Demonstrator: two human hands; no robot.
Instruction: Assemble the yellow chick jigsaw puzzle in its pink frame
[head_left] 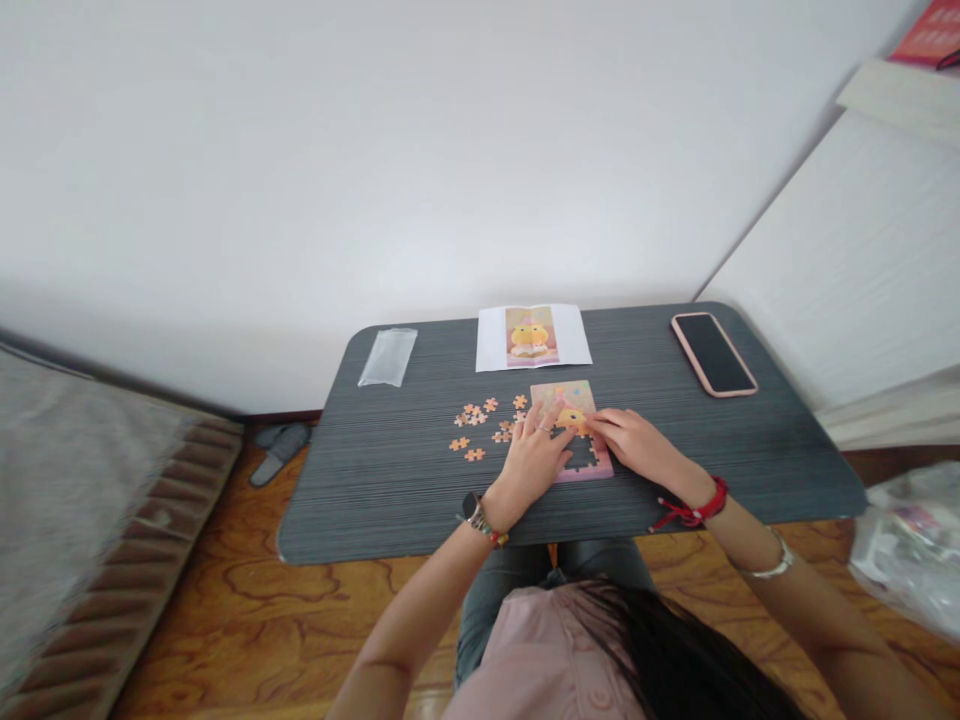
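A small pink jigsaw puzzle [574, 400] with a yellow duck picture lies on the dark grey table [375, 480]. My left hand [531, 458] rests on its left edge, fingers stretched out over the pieces. My right hand [637, 445] lies on its right side, fingertips pressed on a piece near the duck. Several loose orange pieces [480, 425] are scattered just left of the puzzle. Part of the puzzle's lower middle shows bare table.
A printed sheet with the duck picture [532, 337] lies at the table's far edge. A clear plastic bag [388, 356] sits far left, a phone in a pink case [712, 353] far right. A grey slipper [279, 450] lies on the wooden floor at left.
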